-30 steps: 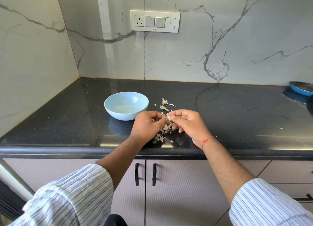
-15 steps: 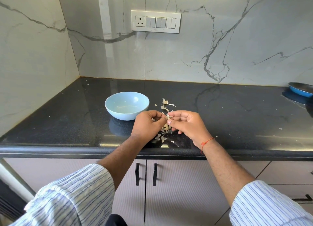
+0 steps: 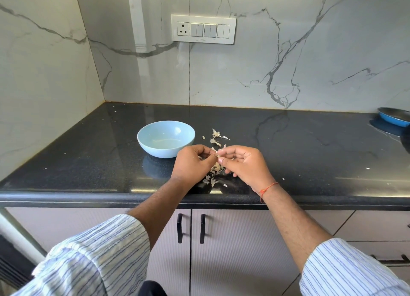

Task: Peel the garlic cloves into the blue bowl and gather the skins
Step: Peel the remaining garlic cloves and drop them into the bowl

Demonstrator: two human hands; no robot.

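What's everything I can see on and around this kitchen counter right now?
blue bowl: one, light blue, on the counter left of the hands
garlic skins: scattered heap, pale, beside the bowl and beneath the hands
garlic clove: one, pale, pinched between both hands, mostly hidden
counter: one, black
switch panel: one, white, on the marble wall
pan: one, blue, far right edge
cabinet handles: two, black, below the counter
left hand: one
right hand: one, orange wrist thread

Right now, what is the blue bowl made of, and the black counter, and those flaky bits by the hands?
The blue bowl looks like glazed ceramic, maybe melamine: smooth, evenly coloured, softly shiny. The black counter looks like polished granite, since it is speckled and mirrors the wall. The flaky bits are dry, papery garlic skins: thin, pale, curled.
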